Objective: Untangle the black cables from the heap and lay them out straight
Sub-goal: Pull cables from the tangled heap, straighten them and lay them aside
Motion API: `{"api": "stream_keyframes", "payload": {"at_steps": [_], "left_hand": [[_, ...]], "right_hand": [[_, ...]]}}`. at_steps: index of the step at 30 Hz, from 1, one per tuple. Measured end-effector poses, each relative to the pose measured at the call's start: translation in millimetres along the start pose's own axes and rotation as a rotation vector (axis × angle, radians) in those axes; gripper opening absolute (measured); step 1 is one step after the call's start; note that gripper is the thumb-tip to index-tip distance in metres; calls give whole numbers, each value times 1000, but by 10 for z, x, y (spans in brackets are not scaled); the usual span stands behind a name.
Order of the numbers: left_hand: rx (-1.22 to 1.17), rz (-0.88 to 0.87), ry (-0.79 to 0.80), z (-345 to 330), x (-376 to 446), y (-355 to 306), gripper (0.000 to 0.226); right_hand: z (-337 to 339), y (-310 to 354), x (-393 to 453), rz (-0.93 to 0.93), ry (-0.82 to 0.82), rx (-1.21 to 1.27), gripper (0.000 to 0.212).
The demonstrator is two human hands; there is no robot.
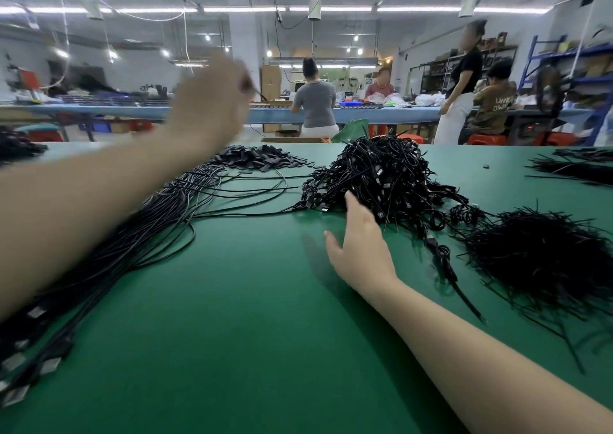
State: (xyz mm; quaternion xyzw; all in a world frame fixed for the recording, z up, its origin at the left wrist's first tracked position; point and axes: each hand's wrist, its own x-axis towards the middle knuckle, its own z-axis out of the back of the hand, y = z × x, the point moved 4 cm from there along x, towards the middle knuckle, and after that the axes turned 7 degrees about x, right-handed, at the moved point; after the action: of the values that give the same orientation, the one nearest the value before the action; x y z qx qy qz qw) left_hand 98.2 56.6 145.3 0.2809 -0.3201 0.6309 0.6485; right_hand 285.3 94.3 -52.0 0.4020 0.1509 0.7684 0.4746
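Note:
A tangled heap of black cables point(381, 175) sits at the middle right of the green table point(238, 301). My right hand point(360, 248) rests at the heap's near edge, fingers spread and touching the cables, gripping nothing. My left hand point(212, 102) is raised high above the table, blurred, with its fingers pinched on the end of a thin black cable point(255, 91). Below my left arm, a bundle of straightened cables point(139, 221) runs from the near left edge toward the far middle, with flat connector ends point(265, 160) fanned out there.
A bushy pile of short black ties point(544, 254) lies at the right. More black cables point(577, 168) lie at the far right and another dark pile point(16, 145) at the far left. Several people work at a long blue bench point(381, 115) behind the table.

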Motion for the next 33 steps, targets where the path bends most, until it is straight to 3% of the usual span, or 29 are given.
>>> {"api": "stream_keyframes", "payload": {"at_steps": [2, 4, 6, 10, 12, 16, 20, 22, 24, 26, 28, 30, 33], "left_hand": [[-44, -51, 55, -338, -369, -345, 13], [-143, -136, 189, -741, -761, -798, 10], [-298, -91, 197, -1008, -890, -945, 11], [-605, 84, 144, -1233, -1062, -908, 22], [-681, 62, 144, -1261, -1082, -788, 30], [-394, -98, 181, -1356, -1207, -473, 41], [-189, 149, 165, -1430, -1256, -121, 35], [-150, 255, 240, -1481, -1236, -52, 31], [-409, 430, 380, -1519, -1205, -56, 33], [-931, 628, 486, -1485, -1194, -149, 26], [-1300, 698, 515, -1392, -1152, -214, 33], [-1445, 692, 514, -1290, -1076, -248, 38], [-1417, 732, 461, -1129, -948, -258, 35]], "right_hand": [[141, 65, -15, 67, -194, 138, 79], [250, 116, -25, 208, -315, 139, 74], [261, 123, -3, 259, -276, 155, 59], [151, 37, 31, 128, -93, 211, 47], [125, -2, 52, 120, -67, 197, 33], [106, -64, 97, 37, -19, 164, 18], [165, -81, 59, 20, -91, 170, 22], [173, -54, 34, 17, -78, 239, 23], [140, -11, 3, 24, -26, 311, 23], [95, 40, -33, 44, 18, 362, 22], [73, 86, -56, 70, 39, 360, 20], [76, 107, -56, 90, 55, 367, 18], [60, 143, -79, 138, 131, 356, 19]]}}
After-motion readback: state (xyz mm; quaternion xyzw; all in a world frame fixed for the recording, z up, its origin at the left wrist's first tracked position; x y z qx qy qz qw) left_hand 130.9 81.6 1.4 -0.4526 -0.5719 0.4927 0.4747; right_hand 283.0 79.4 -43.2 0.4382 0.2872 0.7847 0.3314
